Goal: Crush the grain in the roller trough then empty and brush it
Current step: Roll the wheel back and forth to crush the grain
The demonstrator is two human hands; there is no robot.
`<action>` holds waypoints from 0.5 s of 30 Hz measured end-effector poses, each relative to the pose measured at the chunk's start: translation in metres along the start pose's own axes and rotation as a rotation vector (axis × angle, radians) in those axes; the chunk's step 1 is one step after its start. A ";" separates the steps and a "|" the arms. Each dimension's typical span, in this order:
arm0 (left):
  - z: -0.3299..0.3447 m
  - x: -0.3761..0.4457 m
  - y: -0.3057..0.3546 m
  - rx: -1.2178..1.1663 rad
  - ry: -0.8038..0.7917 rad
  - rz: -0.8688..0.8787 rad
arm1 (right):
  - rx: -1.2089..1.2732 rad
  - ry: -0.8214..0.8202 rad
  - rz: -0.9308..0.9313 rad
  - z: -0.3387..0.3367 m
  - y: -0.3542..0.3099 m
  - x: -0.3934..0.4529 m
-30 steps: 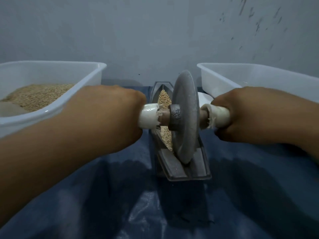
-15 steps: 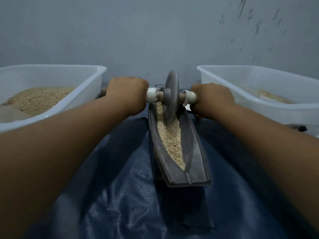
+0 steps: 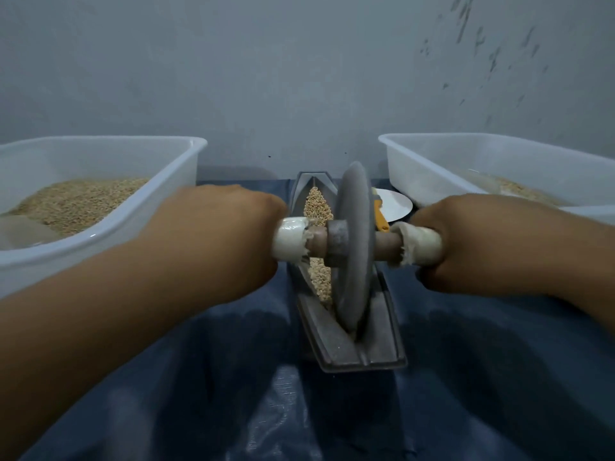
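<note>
The roller trough [image 3: 346, 337], a narrow dark metal channel, is laid lengthwise on the blue tarpaulin [image 3: 233, 394], running from near the wall [image 3: 299, 78] toward the viewer between the two tubs. Grain [image 3: 318, 207] is spread along the groove, seen beyond the wheel and again just to its left. The roller wheel [image 3: 352, 247], a heavy grey disc, is stood upright on its edge in the nearer half of the trough, its lower rim seated in the groove close to the near end. A wooden axle [image 3: 317, 242] is passed through the hub, and each end is wrapped in frayed white tape (ragged at the inner edges).

The left handle is gripped by the left hand [image 3: 216, 241], fingers curled round it with the back of the hand turned up. The right handle is gripped in the same way by the right hand [image 3: 479, 244].

A white plastic tub [image 3: 186, 168] holding a heap of grain is set to the left of the trough. A second white tub [image 3: 416, 168], with a thinner layer of grain, is set to the right. Between the trough and the right tub a white dish [image 3: 396, 206] and part of an orange-handled item [image 3: 381, 216] are partly hidden behind the wheel.
</note>
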State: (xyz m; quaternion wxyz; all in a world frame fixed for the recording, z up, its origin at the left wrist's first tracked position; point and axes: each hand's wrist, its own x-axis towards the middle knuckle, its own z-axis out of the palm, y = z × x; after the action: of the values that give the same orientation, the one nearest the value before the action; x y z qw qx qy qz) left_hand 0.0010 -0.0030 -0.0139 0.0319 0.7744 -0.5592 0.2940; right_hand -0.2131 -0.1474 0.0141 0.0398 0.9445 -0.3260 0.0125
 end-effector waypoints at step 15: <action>0.063 0.069 -0.012 -0.060 -0.001 -0.136 | -0.091 0.371 0.040 0.043 0.015 0.119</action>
State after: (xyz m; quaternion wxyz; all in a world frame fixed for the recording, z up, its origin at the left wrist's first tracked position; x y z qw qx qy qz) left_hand 0.0526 -0.0810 -0.0287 0.0749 0.8096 -0.5138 0.2736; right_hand -0.1285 -0.2356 -0.0219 0.1415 0.9165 -0.3321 0.1725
